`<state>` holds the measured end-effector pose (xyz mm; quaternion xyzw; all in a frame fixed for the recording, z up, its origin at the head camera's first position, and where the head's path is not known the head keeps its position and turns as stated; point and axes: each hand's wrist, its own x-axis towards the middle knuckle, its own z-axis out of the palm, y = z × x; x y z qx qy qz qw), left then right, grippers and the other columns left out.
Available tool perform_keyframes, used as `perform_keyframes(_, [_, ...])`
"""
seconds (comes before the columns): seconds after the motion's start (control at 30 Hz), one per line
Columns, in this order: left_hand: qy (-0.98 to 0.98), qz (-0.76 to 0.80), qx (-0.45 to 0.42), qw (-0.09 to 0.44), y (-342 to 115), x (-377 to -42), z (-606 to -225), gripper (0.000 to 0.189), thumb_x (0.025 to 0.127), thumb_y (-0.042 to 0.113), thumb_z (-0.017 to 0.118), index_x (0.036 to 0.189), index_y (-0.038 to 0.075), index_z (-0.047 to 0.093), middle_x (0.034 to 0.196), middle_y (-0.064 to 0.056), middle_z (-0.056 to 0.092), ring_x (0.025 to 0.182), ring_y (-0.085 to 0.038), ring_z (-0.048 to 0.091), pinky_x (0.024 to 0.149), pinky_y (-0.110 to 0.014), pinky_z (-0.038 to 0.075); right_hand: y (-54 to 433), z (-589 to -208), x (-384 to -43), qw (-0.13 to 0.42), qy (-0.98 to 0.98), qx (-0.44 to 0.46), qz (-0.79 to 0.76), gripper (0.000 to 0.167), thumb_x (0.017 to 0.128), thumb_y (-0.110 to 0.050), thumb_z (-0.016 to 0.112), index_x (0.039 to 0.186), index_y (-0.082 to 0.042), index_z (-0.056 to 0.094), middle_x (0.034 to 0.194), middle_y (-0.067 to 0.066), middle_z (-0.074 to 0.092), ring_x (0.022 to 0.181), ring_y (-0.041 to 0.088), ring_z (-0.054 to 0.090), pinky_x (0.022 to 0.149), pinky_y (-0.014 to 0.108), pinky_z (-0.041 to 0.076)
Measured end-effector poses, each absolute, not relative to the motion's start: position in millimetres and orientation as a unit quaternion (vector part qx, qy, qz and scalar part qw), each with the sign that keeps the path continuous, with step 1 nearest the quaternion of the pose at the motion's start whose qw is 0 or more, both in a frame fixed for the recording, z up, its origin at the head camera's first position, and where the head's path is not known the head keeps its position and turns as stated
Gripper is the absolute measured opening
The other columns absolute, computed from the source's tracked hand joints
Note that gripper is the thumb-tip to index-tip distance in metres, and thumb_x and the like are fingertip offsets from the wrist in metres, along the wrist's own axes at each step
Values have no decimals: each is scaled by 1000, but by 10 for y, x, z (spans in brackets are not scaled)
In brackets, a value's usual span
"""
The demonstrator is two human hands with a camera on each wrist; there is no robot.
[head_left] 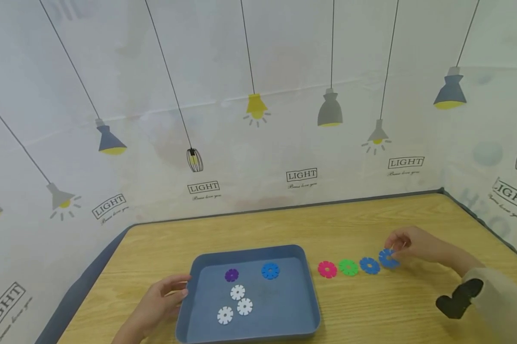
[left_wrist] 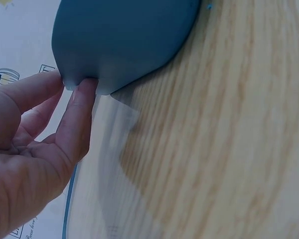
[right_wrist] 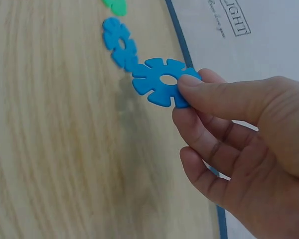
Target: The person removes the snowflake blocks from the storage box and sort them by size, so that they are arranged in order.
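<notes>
A wood-grain table [head_left: 241, 231] bears a rectangular blue-grey plastic tray [head_left: 284, 306], its left rim pinched by the left hand [head_left: 157, 301]. The right hand [head_left: 423, 246] pinches a notched blue plastic disc [right_wrist: 154, 82] at the right end of a row: pink notched disc [head_left: 327, 274], green notched disc [head_left: 348, 272], second blue disc [head_left: 370, 271]. The step seems to be extending this row; next likely calls for laying the pinched disc flat and releasing it.

The wood-grained table [head_left: 249, 229] bears a tray [head_left: 279, 306] and three discs [head_left: 343, 268].
</notes>
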<state>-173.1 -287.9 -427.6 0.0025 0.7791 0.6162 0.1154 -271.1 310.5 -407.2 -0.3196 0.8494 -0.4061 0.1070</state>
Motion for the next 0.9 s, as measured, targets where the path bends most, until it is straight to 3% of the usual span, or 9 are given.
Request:
perform_keyframes(0.3, [784,611,6,111,-2872,-1722,-4273,49,89,17,60,130,-6,44,126,-25,44,106,-29,53,81,-43,50,3231,-4257,-2669,121,874,-244,-402,21,83,-9,67,99,4,61,91,9,59,78,10,53,64,27,48])
perform_keyframes(0.9, [774,620,8,123,-2882,-1720,-4260,52,90,19,60,131,-7,41,126,-25,44,105,-28,53,81,-44,50,3193,-4334,-2647,117,897,-199,-377,26,79,-11,71,97,6,62,93,10,63,79,16,56,65,26,49])
